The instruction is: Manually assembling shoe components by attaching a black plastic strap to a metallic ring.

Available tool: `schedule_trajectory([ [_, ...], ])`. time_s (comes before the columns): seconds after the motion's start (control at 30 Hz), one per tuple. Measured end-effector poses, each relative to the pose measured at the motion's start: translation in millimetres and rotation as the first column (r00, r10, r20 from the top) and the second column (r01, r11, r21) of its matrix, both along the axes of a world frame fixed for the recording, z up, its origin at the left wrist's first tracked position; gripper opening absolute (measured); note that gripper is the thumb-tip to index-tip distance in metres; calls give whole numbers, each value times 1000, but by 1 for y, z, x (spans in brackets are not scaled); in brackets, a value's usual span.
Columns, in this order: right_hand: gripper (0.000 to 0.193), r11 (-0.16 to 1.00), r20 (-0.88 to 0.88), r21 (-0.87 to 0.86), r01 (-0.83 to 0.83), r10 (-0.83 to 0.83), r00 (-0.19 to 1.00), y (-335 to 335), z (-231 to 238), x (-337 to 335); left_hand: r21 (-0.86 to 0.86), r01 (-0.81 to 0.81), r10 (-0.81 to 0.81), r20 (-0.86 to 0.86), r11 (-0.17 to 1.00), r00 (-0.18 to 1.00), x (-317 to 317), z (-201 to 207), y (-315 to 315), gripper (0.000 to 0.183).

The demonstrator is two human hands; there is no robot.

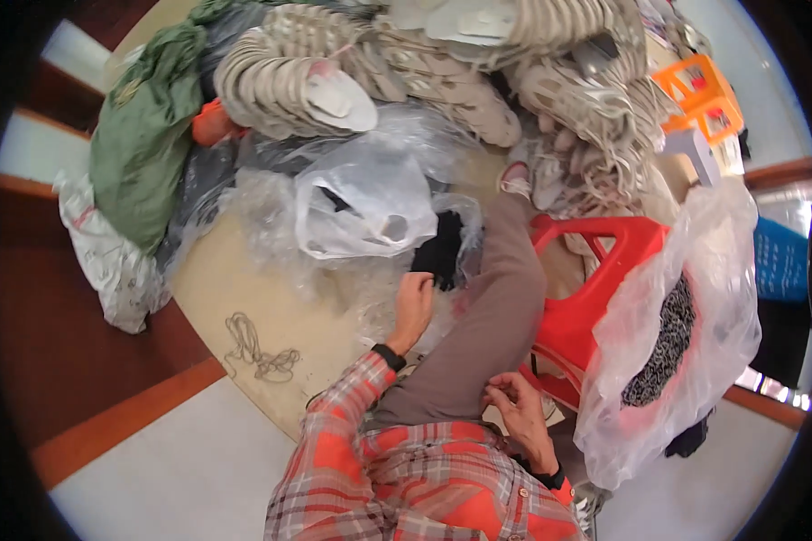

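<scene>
My left hand (413,305) reaches down into a heap of clear plastic bags (370,203) on the floor, fingers curled at the edge of a thin bag, right below a black item (438,252). Whether it grips the plastic I cannot tell. My right hand (520,406) rests at my grey trouser leg (487,316) near the knee, fingers pinched together on the fabric or something small and hidden. Both sleeves are red and grey plaid.
A red plastic stool (595,270) stands beside my leg. A large clear bag (695,316) of dark patterned pieces hangs at right. Stacks of beige shoe soles (442,63) fill the top. A green sack (140,135), an orange stool (704,95) and a string tangle (257,347) lie around.
</scene>
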State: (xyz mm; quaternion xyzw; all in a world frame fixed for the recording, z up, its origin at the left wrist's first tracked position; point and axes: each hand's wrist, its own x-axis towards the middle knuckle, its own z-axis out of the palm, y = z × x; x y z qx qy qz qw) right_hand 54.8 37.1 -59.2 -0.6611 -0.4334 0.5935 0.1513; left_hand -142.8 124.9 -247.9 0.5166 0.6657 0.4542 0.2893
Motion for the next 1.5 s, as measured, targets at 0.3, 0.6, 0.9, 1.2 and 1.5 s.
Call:
schedule_trajectory([
  [0.3, 16, 991, 19, 62, -120, 119, 993, -3, 1, -10, -15, -287, 208, -656, 958, 725, -166, -13, 103, 17],
  [0.6, 16, 994, 8, 59, -94, 93, 996, -30, 13, -3, -294, -32, -187, -685, 955, 704, -176, 0, 93, 16],
  [0.9, 19, 924, -41, 313, -221, 246, 968, -40, 25, 6, -413, 61, 134, 427, 909, 894, -177, 183, -38, 19],
  [1.2, 32, 839, -708, 408, 360, 42, 705, -35, 93, -6, 44, 725, 8, 998, 688, -68, 4, 255, -106, 17],
  [1.5, 57, 522, -638, 467, 714, -361, 680, -132, 130, 95, -196, 906, -850, 319, 374, 420, 150, 314, -94, 14],
])
